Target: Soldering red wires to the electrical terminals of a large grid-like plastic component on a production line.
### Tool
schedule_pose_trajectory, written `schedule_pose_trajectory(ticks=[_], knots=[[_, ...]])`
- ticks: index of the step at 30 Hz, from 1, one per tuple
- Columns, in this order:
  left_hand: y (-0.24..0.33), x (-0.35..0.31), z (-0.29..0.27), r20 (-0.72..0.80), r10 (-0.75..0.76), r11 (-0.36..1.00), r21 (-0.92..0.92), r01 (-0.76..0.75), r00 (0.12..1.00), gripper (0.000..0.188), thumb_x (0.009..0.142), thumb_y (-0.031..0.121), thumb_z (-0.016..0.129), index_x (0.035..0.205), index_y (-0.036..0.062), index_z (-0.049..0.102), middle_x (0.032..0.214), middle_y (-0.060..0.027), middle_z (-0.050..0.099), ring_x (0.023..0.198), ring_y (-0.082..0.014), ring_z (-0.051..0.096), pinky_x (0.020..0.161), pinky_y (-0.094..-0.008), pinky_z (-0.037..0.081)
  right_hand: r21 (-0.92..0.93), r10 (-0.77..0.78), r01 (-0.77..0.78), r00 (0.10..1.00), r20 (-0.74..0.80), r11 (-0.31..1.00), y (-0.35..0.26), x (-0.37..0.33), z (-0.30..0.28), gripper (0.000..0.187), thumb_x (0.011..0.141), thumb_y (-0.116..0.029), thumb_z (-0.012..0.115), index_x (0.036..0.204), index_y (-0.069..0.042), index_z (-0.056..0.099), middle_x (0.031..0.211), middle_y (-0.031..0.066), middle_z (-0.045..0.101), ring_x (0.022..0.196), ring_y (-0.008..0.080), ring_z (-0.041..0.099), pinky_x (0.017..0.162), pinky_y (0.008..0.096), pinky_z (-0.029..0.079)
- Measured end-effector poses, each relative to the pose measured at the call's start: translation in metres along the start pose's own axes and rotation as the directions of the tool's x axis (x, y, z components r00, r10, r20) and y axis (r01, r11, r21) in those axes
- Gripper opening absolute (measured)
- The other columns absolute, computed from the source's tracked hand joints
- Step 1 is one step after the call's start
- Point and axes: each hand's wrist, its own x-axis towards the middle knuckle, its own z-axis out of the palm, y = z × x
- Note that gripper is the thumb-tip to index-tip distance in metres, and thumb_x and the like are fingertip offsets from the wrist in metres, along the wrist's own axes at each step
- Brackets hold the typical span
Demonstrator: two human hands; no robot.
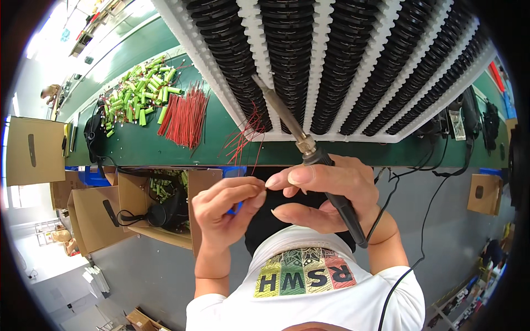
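Note:
My left hand (223,212) is closed, thumb and forefinger pinched at the lower end of a thin red wire (259,156). A soldering iron (343,209) with a black handle and metal barrel lies across my right hand (353,179), its tip pointing up and left over the tray. The thumb and forefinger of that hand reach toward my left fingertips; whether they touch the wire is too small to tell. Beyond my hands, several loose red wires (238,141) hang over the table edge beside a white foam tray (321,49) of stacked black ring-shaped parts.
On the green table (132,144), a bundle of red wires (186,118) lies beside a heap of green cylinders (144,88). Below stands an open cardboard box (105,218) with more green pieces. A black cord (411,270) runs down past my right arm.

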Motion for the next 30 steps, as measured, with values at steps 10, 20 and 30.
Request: schedule_pose_trajectory(ticks=[10,20,30], knots=[[0.005,0.002,0.016,0.127,0.014,1.000,0.002,-0.014,0.992,0.017,0.069,-0.006,0.077,0.084,0.0006,0.073,0.089,-0.0087,0.075,0.059,-0.0141,0.059,0.051,-0.0228,0.045,0.118,0.112,-0.114,0.994,0.017,0.986,-0.001,-0.001,-0.006,0.056,0.073,0.006,0.082,0.123,-0.003,0.057,0.085,0.0121,0.075,0.069,0.0181,0.071,0.062,0.0261,0.058],[0.004,0.006,0.017,0.174,0.046,0.998,0.042,-0.054,0.984,0.018,0.070,-0.005,0.078,0.086,0.0006,0.073,0.088,-0.0088,0.075,0.057,-0.0133,0.059,0.050,-0.0212,0.045,0.069,0.088,-0.088,0.996,-0.001,0.994,-0.001,0.002,-0.011,0.054,0.074,0.005,0.083,0.121,-0.002,0.057,0.081,0.0122,0.075,0.066,0.0168,0.070,0.061,0.0242,0.056],[0.007,0.005,0.027,-0.035,0.128,0.983,-0.125,-0.131,0.991,0.016,0.071,-0.003,0.081,0.085,-0.0023,0.072,0.080,-0.0110,0.074,0.059,-0.0162,0.063,0.051,-0.0212,0.048,0.037,0.008,-0.009,1.000,0.029,0.999,-0.001,0.002,-0.009,0.054,0.073,0.003,0.085,0.120,-0.002,0.058,0.080,0.0113,0.076,0.064,0.0162,0.070,0.060,0.0243,0.056]])
